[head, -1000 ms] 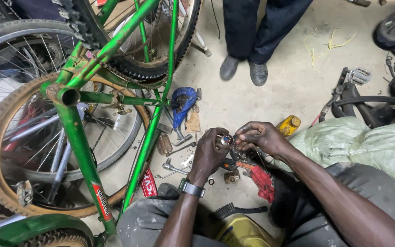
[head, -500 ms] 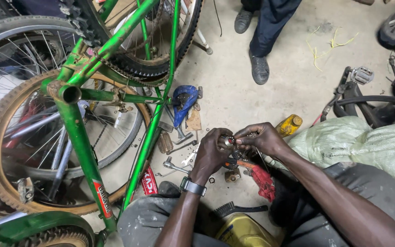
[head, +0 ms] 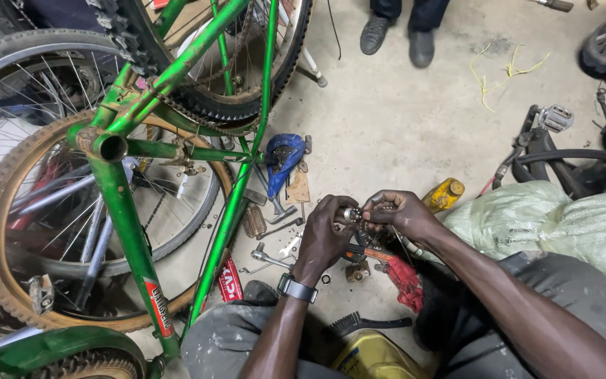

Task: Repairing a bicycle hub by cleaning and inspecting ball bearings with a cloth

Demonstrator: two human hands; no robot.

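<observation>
Small metal part between left hand and right hand: mostly covered by fingers, kind unclear. Bystander: only shoes and trouser cuffs in view, rest cut by top edge. Green bicycle frame: cut top and bottom. Tan-wall wheel: cut at left edge. Yellow jerrycan: cut at bottom, partly behind left forearm. Small tools on floor: too small to identify.

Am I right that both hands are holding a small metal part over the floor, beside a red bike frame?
Not quite: the bike frame is green, not red, as the head view shows. The rest holds: the left hand and right hand grip a small metal part together over the floor.
</observation>
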